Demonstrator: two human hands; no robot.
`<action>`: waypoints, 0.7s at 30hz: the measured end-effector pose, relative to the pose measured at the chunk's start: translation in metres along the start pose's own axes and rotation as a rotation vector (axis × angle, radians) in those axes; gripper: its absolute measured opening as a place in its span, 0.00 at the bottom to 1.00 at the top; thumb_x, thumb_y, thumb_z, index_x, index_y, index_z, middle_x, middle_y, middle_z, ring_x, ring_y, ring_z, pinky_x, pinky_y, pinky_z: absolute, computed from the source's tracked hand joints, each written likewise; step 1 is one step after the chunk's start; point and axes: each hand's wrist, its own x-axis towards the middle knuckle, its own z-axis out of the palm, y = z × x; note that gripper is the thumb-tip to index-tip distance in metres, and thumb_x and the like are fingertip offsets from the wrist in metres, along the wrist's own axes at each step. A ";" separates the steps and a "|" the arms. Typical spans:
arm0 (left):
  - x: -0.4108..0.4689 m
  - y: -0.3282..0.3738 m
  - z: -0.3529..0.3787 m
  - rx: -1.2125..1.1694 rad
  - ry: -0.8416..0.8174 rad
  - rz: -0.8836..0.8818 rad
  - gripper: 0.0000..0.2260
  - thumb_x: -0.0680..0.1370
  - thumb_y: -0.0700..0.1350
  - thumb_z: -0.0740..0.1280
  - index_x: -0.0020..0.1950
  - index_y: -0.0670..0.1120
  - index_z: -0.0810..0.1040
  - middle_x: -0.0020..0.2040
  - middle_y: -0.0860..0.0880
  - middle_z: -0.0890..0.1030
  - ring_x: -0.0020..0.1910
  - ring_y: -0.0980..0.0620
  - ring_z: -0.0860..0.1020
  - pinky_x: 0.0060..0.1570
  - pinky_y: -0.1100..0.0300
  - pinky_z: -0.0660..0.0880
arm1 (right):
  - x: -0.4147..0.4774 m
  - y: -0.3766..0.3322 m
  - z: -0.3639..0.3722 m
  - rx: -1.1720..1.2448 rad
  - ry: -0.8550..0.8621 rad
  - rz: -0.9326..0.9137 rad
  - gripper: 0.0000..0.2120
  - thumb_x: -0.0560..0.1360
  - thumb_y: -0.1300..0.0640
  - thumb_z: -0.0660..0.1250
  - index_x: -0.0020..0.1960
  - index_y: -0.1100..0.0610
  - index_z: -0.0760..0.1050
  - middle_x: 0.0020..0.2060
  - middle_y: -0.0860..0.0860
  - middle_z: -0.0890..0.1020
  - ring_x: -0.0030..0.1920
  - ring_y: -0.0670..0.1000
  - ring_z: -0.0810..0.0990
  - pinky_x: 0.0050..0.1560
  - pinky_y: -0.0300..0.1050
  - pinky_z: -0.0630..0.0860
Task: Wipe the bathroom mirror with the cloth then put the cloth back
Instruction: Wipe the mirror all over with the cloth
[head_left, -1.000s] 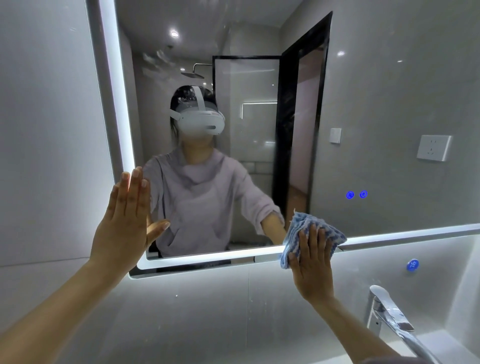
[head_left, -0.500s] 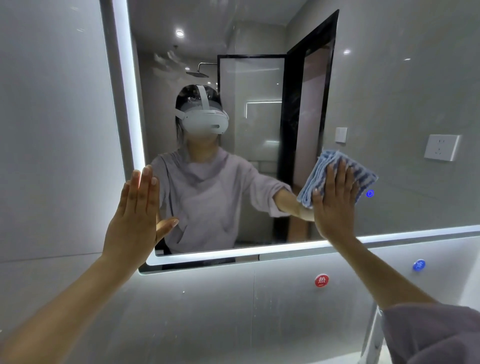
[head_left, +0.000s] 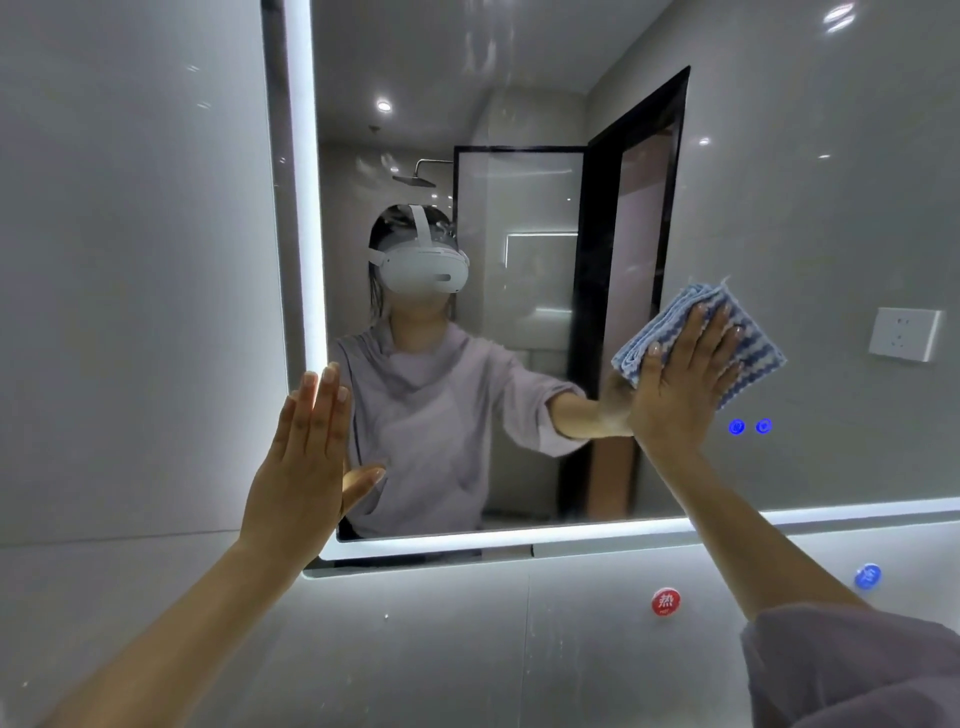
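Right hand (head_left: 680, 379), grip flat with fingers straight, presses the folded blue-and-white striped cloth (head_left: 750, 349) against the lit-edged rectangular glass mirror (head_left: 831, 234); left hand (head_left: 306, 467) braces flat at its corner; unclamped, the cloth may slip and fall.

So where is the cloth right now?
In the head view, the cloth is pressed against the mirror right of centre, under the right hand, above two blue buttons.
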 end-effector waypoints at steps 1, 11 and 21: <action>0.000 0.000 -0.001 0.001 -0.009 -0.004 0.39 0.77 0.65 0.41 0.74 0.34 0.55 0.76 0.35 0.54 0.75 0.35 0.53 0.74 0.49 0.48 | -0.001 -0.005 0.000 0.001 0.007 0.002 0.32 0.80 0.41 0.39 0.79 0.58 0.47 0.78 0.58 0.51 0.78 0.60 0.48 0.75 0.55 0.38; -0.001 0.001 -0.002 -0.016 -0.062 -0.023 0.43 0.73 0.68 0.46 0.75 0.35 0.54 0.77 0.37 0.54 0.76 0.38 0.52 0.74 0.50 0.49 | -0.015 -0.090 0.003 -0.027 0.025 -0.317 0.33 0.81 0.38 0.40 0.79 0.56 0.43 0.78 0.58 0.46 0.78 0.60 0.43 0.75 0.55 0.33; -0.001 0.001 -0.005 -0.055 -0.051 -0.033 0.43 0.73 0.70 0.49 0.74 0.37 0.57 0.75 0.38 0.58 0.74 0.37 0.58 0.73 0.47 0.56 | -0.029 -0.173 0.004 -0.014 -0.032 -0.540 0.34 0.80 0.38 0.46 0.79 0.57 0.46 0.78 0.59 0.47 0.76 0.56 0.38 0.73 0.56 0.30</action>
